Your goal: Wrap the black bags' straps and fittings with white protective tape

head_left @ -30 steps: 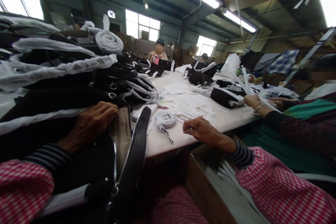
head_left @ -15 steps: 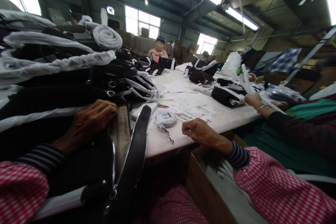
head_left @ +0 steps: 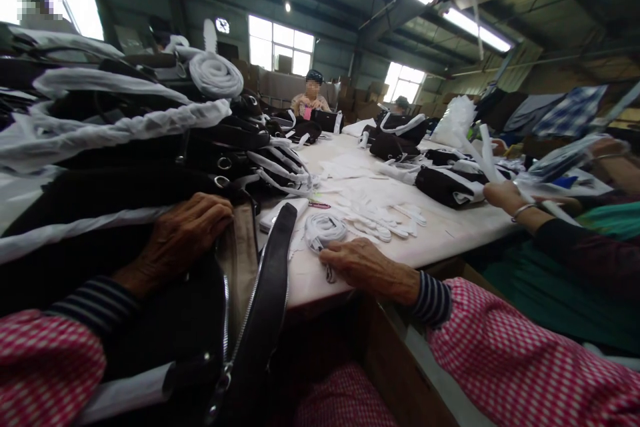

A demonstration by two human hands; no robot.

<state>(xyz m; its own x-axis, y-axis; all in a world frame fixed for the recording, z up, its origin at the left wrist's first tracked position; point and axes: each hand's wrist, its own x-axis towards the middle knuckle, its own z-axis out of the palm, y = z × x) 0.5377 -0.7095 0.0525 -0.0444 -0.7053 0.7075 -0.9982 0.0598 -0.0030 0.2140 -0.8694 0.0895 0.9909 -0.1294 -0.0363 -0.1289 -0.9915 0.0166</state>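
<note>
Landmark: the open black bag with silver zip and beige lining point(head_left: 170, 330), at your left. Your left hand point(head_left: 175, 240) lies on the bag, fingers bent over the edge of its opening beside the lining; thumb hidden, can't tell how firmly it grips.

Your right hand point(head_left: 370, 268), right of the bag, has its fingers bent nearly together at the near edge of the round white-wrapped strap coil point(head_left: 325, 228). The coil's small silver metal clasp point(head_left: 330, 273) shows just beneath the fingertips; can't tell whether they have hold of anything. Coil sits on the pale flat-topped table point(head_left: 433, 240), just right of the bag's zipped flap.

Heap of thin white strips point(head_left: 387, 223) on the table, farther right of the bag. Piled black bags with white-wrapped handles point(head_left: 225, 140) rise behind it. Well right of the bag, a co-worker's braceleted hand point(head_left: 505, 199) holds long white strips point(head_left: 487, 150).
</note>
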